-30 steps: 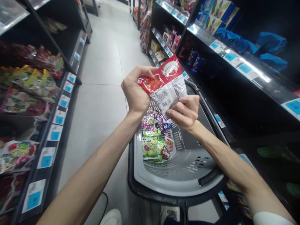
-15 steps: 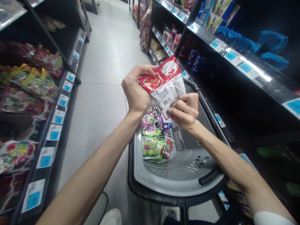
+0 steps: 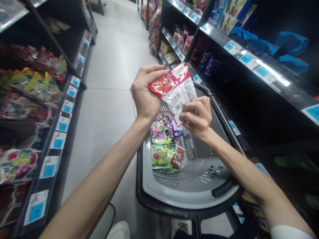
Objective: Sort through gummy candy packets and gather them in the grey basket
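Observation:
A red and white candy bag (image 3: 178, 91) is held up between my two hands, its printed back with a barcode facing me. My left hand (image 3: 146, 91) grips its upper left edge, thumb hidden behind or under the bag. At the lower right corner, the fingers of my right hand (image 3: 198, 116) are curled closed on the wrapper. Beneath the hands stands a grey shopping basket (image 3: 169, 196) with a black rim. Inside it lie purple candy bags (image 3: 158, 130), a green candy bag (image 3: 159, 156) and a small red packet (image 3: 178, 154).
Shelves of bagged sweets (image 3: 35, 86) with blue price tags (image 3: 48, 169) line the left. On the right run dark shelves (image 3: 261, 71) holding blue packets (image 3: 292, 43) and boxes (image 3: 230, 15). Grey tiled floor (image 3: 109, 66) stretches ahead between them. A white shoe (image 3: 119, 230) shows below.
The bag's top edge has tilted and folded a little, and its surface creases differently. My right fingers have shifted slightly up along the wrapper. Both hands keep hold of it.

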Available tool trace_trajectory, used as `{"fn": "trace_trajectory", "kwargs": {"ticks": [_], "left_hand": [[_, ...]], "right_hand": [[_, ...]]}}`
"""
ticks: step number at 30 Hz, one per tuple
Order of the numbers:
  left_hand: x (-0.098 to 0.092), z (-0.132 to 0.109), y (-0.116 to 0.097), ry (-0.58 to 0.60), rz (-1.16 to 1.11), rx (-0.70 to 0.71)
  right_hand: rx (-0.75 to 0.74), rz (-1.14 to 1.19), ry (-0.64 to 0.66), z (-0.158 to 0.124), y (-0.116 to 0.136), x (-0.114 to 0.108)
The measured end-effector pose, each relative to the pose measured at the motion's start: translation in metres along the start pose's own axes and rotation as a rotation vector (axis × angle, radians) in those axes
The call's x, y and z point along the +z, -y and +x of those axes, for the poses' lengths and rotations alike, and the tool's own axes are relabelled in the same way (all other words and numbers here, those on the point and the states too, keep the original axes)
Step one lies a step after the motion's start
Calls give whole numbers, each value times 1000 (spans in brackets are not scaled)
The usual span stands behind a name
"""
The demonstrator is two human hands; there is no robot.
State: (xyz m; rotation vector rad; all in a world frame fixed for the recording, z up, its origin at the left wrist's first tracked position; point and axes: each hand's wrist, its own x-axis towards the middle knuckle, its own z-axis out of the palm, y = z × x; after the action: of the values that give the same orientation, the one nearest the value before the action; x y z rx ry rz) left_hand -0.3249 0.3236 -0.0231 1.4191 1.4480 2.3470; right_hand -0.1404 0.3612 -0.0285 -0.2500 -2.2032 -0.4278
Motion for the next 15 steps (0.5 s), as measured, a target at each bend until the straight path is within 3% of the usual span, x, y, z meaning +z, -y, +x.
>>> {"fn": "trace_trajectory", "kwargs": {"ticks": [8,15], "left_hand": [[0,0,6,-46,-39,60],[4,2,8,-100,9,45]], "right_hand": [[232,275,-147,8,3,4],[756,610,-191,10,2,13]]}}
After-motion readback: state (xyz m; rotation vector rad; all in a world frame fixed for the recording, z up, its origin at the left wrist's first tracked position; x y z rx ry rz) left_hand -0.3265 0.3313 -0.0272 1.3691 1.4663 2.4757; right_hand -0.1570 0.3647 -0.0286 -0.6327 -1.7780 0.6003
